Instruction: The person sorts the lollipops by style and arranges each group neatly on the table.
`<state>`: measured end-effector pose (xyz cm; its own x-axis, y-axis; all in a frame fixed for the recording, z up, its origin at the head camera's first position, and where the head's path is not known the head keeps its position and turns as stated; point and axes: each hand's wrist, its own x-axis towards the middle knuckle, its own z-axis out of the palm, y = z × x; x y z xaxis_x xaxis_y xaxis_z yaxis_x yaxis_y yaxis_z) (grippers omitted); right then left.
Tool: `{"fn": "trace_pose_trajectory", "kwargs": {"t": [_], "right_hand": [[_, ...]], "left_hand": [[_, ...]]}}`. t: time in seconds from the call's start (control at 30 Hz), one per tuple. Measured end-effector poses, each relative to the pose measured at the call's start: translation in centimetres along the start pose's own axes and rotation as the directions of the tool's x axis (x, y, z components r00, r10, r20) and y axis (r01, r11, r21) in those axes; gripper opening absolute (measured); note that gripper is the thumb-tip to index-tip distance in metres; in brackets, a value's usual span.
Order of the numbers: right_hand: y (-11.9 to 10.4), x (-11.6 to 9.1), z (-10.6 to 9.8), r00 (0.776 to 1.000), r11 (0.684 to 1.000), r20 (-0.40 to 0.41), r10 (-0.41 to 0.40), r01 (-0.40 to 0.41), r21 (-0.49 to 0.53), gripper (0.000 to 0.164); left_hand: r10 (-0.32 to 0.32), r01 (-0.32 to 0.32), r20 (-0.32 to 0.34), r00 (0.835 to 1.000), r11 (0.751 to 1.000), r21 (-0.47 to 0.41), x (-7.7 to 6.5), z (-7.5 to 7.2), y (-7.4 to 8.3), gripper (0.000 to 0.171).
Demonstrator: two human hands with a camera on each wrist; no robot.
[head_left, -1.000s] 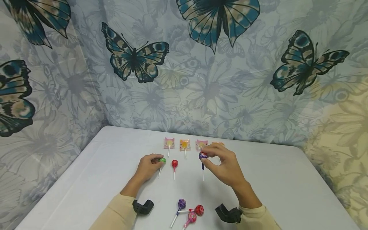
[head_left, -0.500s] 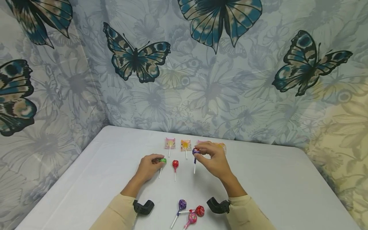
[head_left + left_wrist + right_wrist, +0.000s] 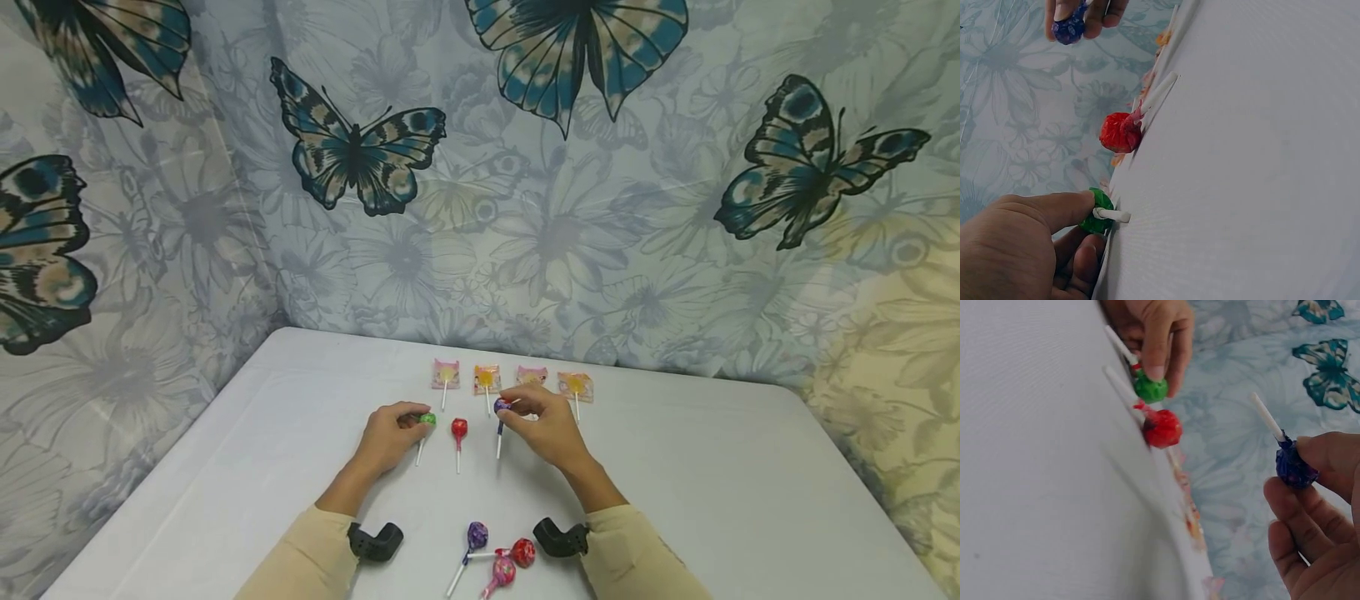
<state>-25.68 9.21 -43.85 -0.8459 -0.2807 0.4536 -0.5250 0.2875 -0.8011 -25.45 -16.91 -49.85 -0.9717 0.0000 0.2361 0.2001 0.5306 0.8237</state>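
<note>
Purple lollipop (image 3: 500, 406), lower centre of the head view, its round end pinched by the right hand (image 3: 545, 425); left hand (image 3: 386, 436) pinches a green lollipop (image 3: 428, 419). Likely light, hard, slick; grip there.

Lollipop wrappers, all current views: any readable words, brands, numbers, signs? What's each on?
No text can be read in any view.
Blue lollipop: marks on wrapper, too small and blurred.
Green lollipop, red lollipop: no lettering can be made out.
Back-row packets: printed, too small to read.
Front purple lollipop, front red lollipop, pink lollipop: patterned, nothing legible.
</note>
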Motion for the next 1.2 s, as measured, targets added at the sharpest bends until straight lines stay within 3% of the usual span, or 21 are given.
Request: {"fn": "trace_pose_trajectory", "kwargs": {"t": [0.1,0.3,1.0,1.2], "right_hand": [[2.1,-0.1,0.7,0.999,0.999,-0.003,0.032,-0.032,-0.005,0.023],[3.4,-0.4,1.4,0.997,0.996,0.022,0.080,-0.078,-0.049,0.022],[5.0,-0.7,2.2,0.992,0.966,0.045,0.118,-0.105,-0.235,0.019],[5.2,-0.7,2.3,0.990,0.962,0.056,0.130,-0.113,-0.248,0.019]], "left_hand": [[0.002,-0.002,-0.003,1.000,1.000,0.001,-0.1,0.0,0.1,0.024],[-0.005,0.005,-0.001,1.000,1.000,-0.017,-0.2,0.0,0.2,0.024],[-0.002,0.002,-0.004,1.000,1.000,0.004,0.1,-0.2,0.5,0.024],[0.006,-0.006,-0.005,1.000,1.000,-0.005,-0.1,-0.1,0.3,0.024]]}}
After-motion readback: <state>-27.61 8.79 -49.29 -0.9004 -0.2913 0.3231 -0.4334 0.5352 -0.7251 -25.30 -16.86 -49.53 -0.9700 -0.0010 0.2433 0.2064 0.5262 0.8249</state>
